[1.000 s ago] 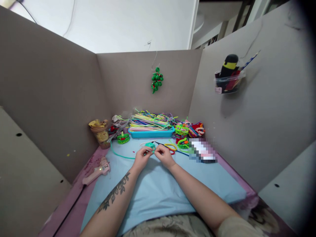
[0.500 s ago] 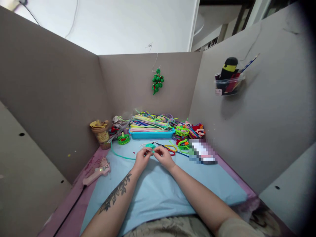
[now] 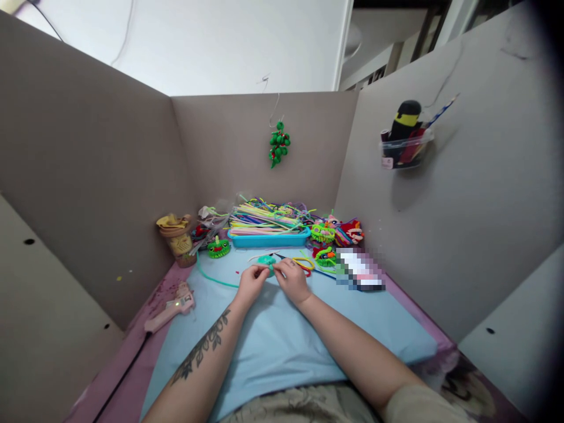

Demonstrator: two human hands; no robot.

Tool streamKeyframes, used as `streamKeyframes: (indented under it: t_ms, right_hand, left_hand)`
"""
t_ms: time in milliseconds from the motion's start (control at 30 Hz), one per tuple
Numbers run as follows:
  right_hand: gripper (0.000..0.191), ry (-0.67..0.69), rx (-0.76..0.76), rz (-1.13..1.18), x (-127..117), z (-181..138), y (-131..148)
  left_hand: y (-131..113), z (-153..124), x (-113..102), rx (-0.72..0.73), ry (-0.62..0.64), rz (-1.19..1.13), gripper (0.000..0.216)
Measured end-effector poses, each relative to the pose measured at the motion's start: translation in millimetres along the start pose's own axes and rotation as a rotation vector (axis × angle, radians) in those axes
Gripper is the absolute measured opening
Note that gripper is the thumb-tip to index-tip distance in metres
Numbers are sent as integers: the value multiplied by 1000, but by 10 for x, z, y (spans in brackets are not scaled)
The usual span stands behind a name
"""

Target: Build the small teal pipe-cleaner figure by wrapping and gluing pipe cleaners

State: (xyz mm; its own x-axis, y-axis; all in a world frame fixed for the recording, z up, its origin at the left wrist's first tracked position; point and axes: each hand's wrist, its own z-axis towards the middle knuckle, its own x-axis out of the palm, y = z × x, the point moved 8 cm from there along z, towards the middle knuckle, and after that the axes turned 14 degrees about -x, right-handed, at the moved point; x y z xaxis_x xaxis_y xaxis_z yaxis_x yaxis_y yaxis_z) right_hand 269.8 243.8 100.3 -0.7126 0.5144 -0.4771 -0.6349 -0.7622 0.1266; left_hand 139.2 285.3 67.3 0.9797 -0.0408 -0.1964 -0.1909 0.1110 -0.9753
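a small teal fuzzy piece (image 3: 266,259) is at the middle of the work surface, just in front of the fingertips and partly hidden by them. the left hand (image 3: 252,283) pinches its near edge between thumb and forefinger, and the right hand (image 3: 293,282) pinches it from the other side, the fingertips of both almost meeting; the exact spot that each one grips is too small to make out. a teal strand (image 3: 217,280) curves over the light blue cloth (image 3: 282,335) to the left wrist, and whether it joins the piece is hidden. just beside the right hand lie scissors (image 3: 304,264) with yellow and red handles. farther right are a green figure (image 3: 326,257) with an orange spot and a flat thing (image 3: 362,270) blurred by blocks. to the left of the piece, a green figure with red on it (image 3: 218,248) sits near a lidded brown cup (image 3: 177,241), and a pink glue gun (image 3: 173,310) lies nearer the person. beyond the hands stands a blue tray (image 3: 269,240) heaped with colourful fuzzy stems (image 3: 269,218). a green ornament (image 3: 279,144) hangs against the back panel (image 3: 229,147), and a clear container (image 3: 408,155) of tools is on the right panel (image 3: 476,205).
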Motion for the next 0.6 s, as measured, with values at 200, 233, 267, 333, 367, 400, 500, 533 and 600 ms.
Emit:
streamKeyframes:
  t_ms: [200,233,267,333,367,400,500,533,600]
  right_hand:
    - [22,23,-76,-241,-8,21,120]
    - [21,29,-95,-257,1,22,138]
    - [20,36,-115,-268,12,22,157]
    - [19,50,-149,-273,37,17,187]
    - [18,52,-156,-267,45,15,195]
    - [18,51,-154,-253,48,12,196]
    - [16,35,-97,-165,33,12,165]
    - [16,29,-73,-126,26,13,151]
    - [18,20,-33,-53,15,15,127]
  left_hand:
    - [-65,-18,15,3,58,-71,26]
    - [-74,-22,8,5,47,-72,27]
    - [-78,-25,-3,5,27,-71,28]
    - [-70,-25,-31,2,-21,-76,27]
    - [-61,-22,-41,0,-38,-78,27]
    - [-52,-19,-47,-1,-48,-83,26]
    - [-36,-7,-48,6,-51,-96,25]
    - [-34,-5,-46,11,-50,-98,24]
    - [-36,-3,-42,26,-53,-94,21]
